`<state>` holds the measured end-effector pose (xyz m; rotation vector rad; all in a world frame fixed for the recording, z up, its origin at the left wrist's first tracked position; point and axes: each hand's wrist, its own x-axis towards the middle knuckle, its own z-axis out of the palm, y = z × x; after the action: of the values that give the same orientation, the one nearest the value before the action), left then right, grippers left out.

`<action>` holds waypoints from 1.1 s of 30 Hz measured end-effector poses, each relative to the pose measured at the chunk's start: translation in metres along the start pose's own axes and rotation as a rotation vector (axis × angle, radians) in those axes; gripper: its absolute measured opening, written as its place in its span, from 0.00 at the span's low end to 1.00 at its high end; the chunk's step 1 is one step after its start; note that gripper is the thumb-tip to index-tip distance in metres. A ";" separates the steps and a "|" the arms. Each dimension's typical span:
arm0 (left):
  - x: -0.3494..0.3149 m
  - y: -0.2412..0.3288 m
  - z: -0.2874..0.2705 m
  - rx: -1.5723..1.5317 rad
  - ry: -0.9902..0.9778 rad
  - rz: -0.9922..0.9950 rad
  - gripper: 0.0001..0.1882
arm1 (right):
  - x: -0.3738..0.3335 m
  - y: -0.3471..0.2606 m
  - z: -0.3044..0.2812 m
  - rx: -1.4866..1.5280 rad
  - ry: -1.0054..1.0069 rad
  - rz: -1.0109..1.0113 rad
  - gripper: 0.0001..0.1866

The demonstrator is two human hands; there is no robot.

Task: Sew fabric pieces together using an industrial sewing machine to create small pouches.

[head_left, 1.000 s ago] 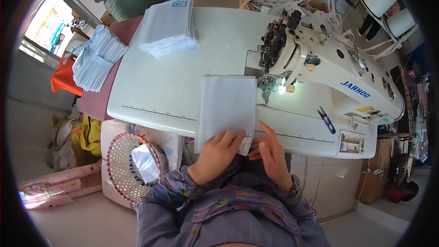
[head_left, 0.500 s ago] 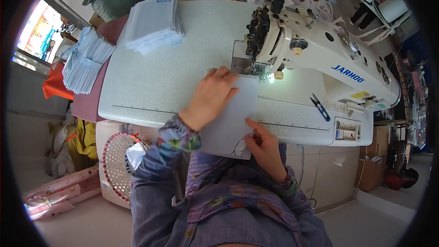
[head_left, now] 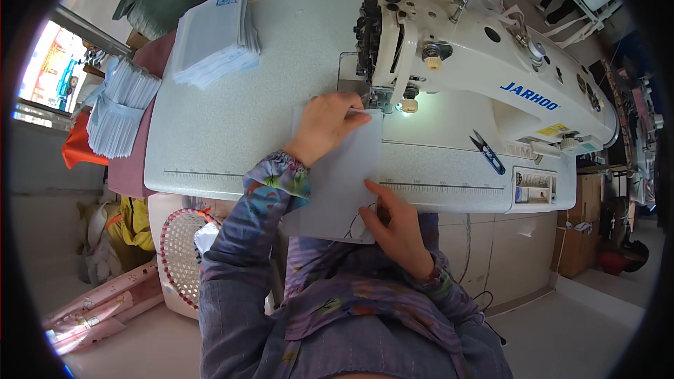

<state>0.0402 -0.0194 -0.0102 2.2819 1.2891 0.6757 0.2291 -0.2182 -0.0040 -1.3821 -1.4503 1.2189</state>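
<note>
A flat rectangular piece of white fabric [head_left: 340, 175] lies over the front edge of the sewing machine table, its far right corner close to the presser foot [head_left: 381, 100]. My left hand [head_left: 326, 125] rests on its far end with fingers bent and the thumb near the index finger, gripping the fabric there. Lower down, my right hand [head_left: 399, 230] grips the right edge, index finger and thumb on top and the other fingers partly hidden. A dark curved line shows on the fabric beside that thumb. The white sewing machine [head_left: 463, 56] stands to the right, its lamp lit.
On the table [head_left: 281, 35], a stack of white fabric pieces [head_left: 214, 38] sits at the back left. A tied bundle [head_left: 123, 109] lies beyond the left edge. Thread snips [head_left: 488, 152] and a small parts tray [head_left: 533, 188] are at the right. A woven basket [head_left: 181, 256] stands lower left.
The whole view has shifted, with table and machine now further left in it. My left hand's fingers have drawn in closer together on the fabric. My right hand keeps its hold on the edge.
</note>
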 end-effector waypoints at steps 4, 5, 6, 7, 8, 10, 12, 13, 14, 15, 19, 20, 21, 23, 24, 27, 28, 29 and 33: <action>-0.001 0.004 0.001 0.039 0.010 0.010 0.15 | -0.003 0.002 0.002 -0.005 0.019 -0.005 0.27; -0.001 0.009 0.000 0.054 0.013 -0.007 0.13 | -0.003 0.002 0.003 -0.011 0.026 -0.001 0.28; -0.002 0.014 -0.001 0.068 0.016 -0.024 0.11 | -0.004 0.003 0.003 -0.011 0.027 -0.001 0.28; -0.004 0.020 -0.001 0.068 0.015 -0.024 0.11 | -0.004 0.004 0.003 -0.018 0.027 -0.008 0.28; -0.006 0.029 -0.003 0.156 0.124 0.071 0.11 | -0.003 0.004 0.003 -0.025 0.024 -0.018 0.28; -0.017 0.034 0.002 0.247 0.234 0.164 0.12 | -0.001 0.003 0.003 -0.018 0.009 -0.018 0.27; -0.029 0.037 0.013 0.348 0.159 0.224 0.15 | 0.002 0.002 -0.002 -0.015 -0.003 -0.015 0.27; -0.033 0.038 0.018 0.347 0.160 0.222 0.15 | 0.006 0.001 -0.005 -0.048 -0.007 -0.037 0.27; -0.035 0.045 0.017 0.277 0.177 0.201 0.17 | 0.010 0.001 -0.007 -0.078 -0.010 -0.060 0.27; -0.035 0.048 0.016 0.207 0.194 0.180 0.20 | 0.015 0.001 -0.008 -0.077 -0.010 -0.058 0.27; -0.024 0.040 0.015 0.209 0.247 0.221 0.23 | 0.031 0.000 -0.012 -0.099 0.003 -0.092 0.27; -0.022 0.039 0.014 0.213 0.229 0.208 0.23 | 0.034 0.000 -0.012 -0.085 -0.007 -0.073 0.27; -0.021 0.038 0.013 0.217 0.213 0.196 0.23 | 0.035 0.000 -0.012 -0.088 -0.009 -0.073 0.27; -0.020 0.036 0.012 0.218 0.207 0.188 0.23 | 0.039 0.000 -0.010 -0.093 -0.015 -0.069 0.27; -0.021 0.035 0.011 0.221 0.198 0.182 0.23 | 0.039 -0.001 -0.009 -0.099 -0.019 -0.071 0.27; -0.024 0.027 0.010 0.213 0.185 0.220 0.22 | 0.034 -0.001 -0.006 -0.101 -0.024 -0.072 0.26; -0.024 0.026 0.012 0.210 0.192 0.214 0.22 | 0.031 -0.002 -0.005 -0.086 -0.026 -0.082 0.26; -0.025 0.025 0.011 0.222 0.195 0.222 0.22 | 0.030 -0.003 -0.005 -0.066 -0.025 -0.090 0.25; -0.024 0.026 0.012 0.283 0.249 0.280 0.19 | 0.024 -0.006 -0.011 -0.030 -0.061 -0.007 0.23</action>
<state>0.0536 -0.0545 -0.0096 2.7122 1.2508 0.9512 0.2358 -0.1928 0.0027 -1.3697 -1.5196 1.2492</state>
